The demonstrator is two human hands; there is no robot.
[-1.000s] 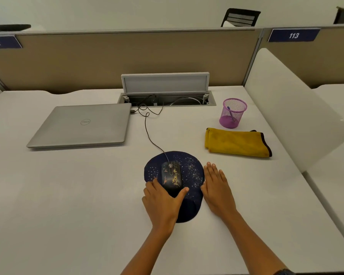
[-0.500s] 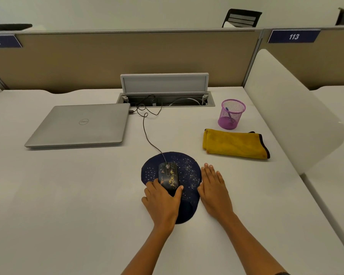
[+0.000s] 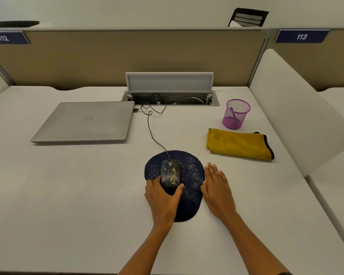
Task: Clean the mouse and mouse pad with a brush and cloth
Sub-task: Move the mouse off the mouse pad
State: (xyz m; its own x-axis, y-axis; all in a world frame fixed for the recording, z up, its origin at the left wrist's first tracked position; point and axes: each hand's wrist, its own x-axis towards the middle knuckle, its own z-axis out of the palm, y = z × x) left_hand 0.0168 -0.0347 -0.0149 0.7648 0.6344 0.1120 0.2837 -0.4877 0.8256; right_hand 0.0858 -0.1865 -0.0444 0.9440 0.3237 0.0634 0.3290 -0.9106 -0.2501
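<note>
A dark wired mouse (image 3: 170,173) speckled with yellowish crumbs sits on a round navy mouse pad (image 3: 193,169), which also carries crumbs. My left hand (image 3: 163,199) grips the near end of the mouse between thumb and fingers. My right hand (image 3: 217,187) lies flat on the desk, fingers together, touching the pad's right edge. A folded yellow cloth (image 3: 238,143) lies to the back right. A purple mesh cup (image 3: 235,114) behind it holds a blue-tipped brush (image 3: 233,113).
A shut silver laptop (image 3: 85,122) lies at the back left. The mouse cable (image 3: 151,130) runs to an open cable hatch (image 3: 170,96). A white side divider (image 3: 298,108) bounds the desk on the right; a tan partition (image 3: 127,56) stands behind.
My left hand has slid the mouse a little leftward on the pad. My right hand stays flat beside the pad.
</note>
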